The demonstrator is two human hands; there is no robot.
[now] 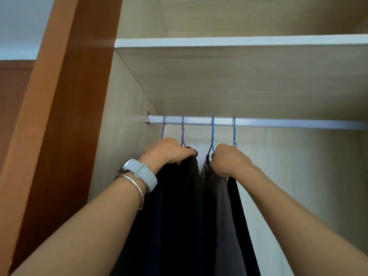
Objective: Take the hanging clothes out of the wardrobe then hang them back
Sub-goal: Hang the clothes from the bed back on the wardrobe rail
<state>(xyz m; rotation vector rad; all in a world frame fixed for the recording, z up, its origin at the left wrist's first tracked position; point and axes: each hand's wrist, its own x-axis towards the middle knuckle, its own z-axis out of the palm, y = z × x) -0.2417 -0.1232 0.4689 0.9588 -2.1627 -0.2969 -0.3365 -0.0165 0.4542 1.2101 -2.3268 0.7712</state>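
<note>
Several dark garments hang from a silver rail (278,122) inside the wardrobe. Two purple hangers (182,130) carry the black clothes (179,206) on the left. Two blue hangers (212,134) carry a grey-brown garment (221,206) and a black one (239,206) on the right. My left hand (169,150), with a white watch and a bangle on its wrist, grips the tops of the left pair just under the hooks. My right hand (229,160) grips the tops of the right pair. All the hooks sit over the rail.
A light wooden shelf (239,41) runs above the rail. The wardrobe's left wall (123,126) stands close to the leftmost hanger. An orange-brown door (65,116) stands open at the left. To the right of the blue hangers the rail is bare.
</note>
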